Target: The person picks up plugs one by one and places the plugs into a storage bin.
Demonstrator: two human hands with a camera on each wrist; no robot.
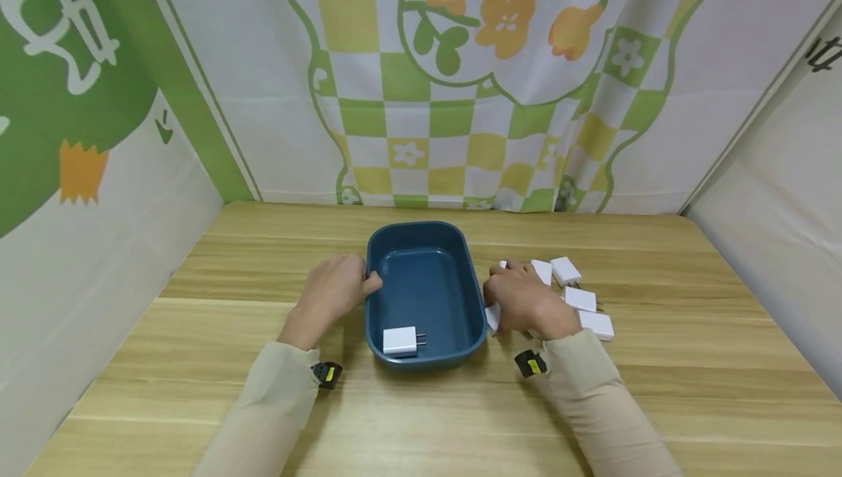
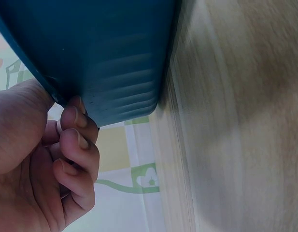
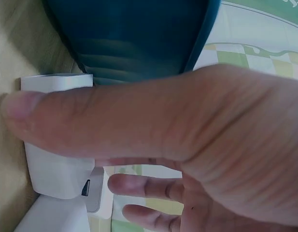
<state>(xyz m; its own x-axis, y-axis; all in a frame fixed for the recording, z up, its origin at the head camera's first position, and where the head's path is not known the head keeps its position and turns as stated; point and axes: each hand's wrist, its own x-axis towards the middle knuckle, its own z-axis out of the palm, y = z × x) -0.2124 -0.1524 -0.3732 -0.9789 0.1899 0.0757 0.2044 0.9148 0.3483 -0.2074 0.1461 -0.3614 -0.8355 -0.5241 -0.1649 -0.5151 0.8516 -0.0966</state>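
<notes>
A dark blue plastic bin [image 1: 421, 239] stands on the table. My left hand [image 1: 335, 287] grips its left rim, thumb over the edge and curled fingers [image 2: 78, 150] against the outer wall. One white charger [image 1: 400, 341] lies inside the bin, near corner, its prongs facing right. Just outside the right wall, my right hand [image 1: 529, 298] is at a white charger [image 3: 59, 169]. The thumb lies across it and the index finger reaches behind, mostly hidden. Beside that hand lie several more white chargers, among them one charger [image 1: 580, 299] with prongs showing.
The wood-grain table [image 1: 684, 360] ends at a patterned curtain [image 1: 454, 141] behind the bin. Fabric panels [image 1: 783, 192] close in both sides. Another charger [image 1: 595, 325] lies nearest the front of the right-hand group, and one charger [image 1: 566, 271] lies at its back.
</notes>
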